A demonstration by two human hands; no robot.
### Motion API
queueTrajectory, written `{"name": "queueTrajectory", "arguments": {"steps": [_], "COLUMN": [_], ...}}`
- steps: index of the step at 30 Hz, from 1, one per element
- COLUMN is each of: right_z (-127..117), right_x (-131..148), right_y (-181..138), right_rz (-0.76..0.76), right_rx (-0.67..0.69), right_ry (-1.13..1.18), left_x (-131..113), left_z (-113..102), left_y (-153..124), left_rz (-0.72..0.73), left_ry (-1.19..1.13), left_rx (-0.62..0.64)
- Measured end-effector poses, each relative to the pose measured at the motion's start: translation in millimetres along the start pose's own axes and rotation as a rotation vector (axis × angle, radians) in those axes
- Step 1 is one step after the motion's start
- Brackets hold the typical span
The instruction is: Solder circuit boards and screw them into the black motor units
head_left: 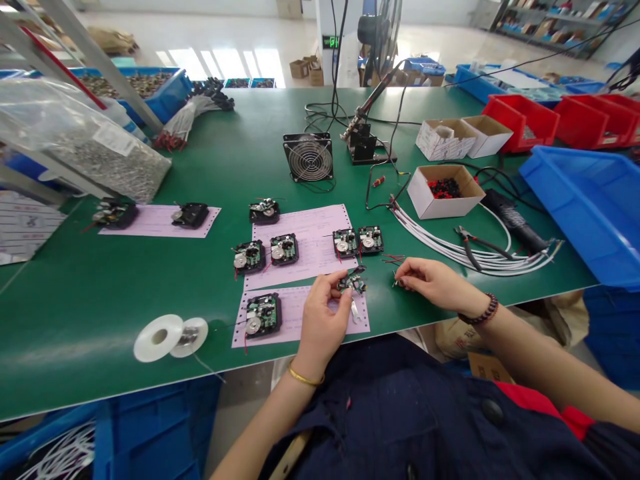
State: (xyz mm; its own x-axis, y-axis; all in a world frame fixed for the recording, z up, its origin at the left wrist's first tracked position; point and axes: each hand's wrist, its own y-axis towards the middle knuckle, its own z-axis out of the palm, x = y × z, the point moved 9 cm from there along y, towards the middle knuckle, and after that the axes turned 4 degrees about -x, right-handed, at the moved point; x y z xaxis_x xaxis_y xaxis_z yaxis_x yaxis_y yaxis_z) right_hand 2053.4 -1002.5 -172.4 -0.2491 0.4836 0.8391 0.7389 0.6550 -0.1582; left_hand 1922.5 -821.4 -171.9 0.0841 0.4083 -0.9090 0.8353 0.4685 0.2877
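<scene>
My left hand (pixel 323 317) grips a small circuit board (pixel 354 283) by its edge, above a pink sheet (pixel 295 339) at the front of the bench. To its right my right hand (pixel 433 283) is closed in a pinch. A tiny metallic bit shows at its fingertips, too small to name. Thin red wires (pixel 393 259) lie just beyond those fingers. A metal wrench-like tool (pixel 355 311) is partly visible below the board. Several black housings with green boards, such as one front unit (pixel 263 315), rest on the pink sheets.
A soldering iron (pixel 367 103) leans in its stand behind a small fan (pixel 309 158). Solder spools (pixel 159 338) lie front left. Cutting pliers (pixel 473 247) rest among white cables (pixel 430 243) at right, near a white box (pixel 425 202) of black and red parts and a blue bin (pixel 590 200).
</scene>
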Motion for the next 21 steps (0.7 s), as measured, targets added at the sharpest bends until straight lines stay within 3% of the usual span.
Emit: {"name": "queueTrajectory", "arguments": {"steps": [7,13,17,21], "right_z": [8,41,52,46], "right_x": [-6,29,51,53], "right_y": [-1,-8,4,11], "right_rz": [0.106,-0.003,-0.155,-0.243], "right_rx": [0.063,0.152,0.038,-0.121], "right_ry": [0.319,0.539,0.506,0.338], "left_x": [-2,-7,-12,-8], "left_z": [0,2,5,1], "left_y": [0,0,-2,-2], "left_rz": [0.017,0.024,0.056,0.012], "left_ry": [0.002,0.035,0.017,-0.026], "left_rx": [-0.002,0.028,0.084,0.034]}}
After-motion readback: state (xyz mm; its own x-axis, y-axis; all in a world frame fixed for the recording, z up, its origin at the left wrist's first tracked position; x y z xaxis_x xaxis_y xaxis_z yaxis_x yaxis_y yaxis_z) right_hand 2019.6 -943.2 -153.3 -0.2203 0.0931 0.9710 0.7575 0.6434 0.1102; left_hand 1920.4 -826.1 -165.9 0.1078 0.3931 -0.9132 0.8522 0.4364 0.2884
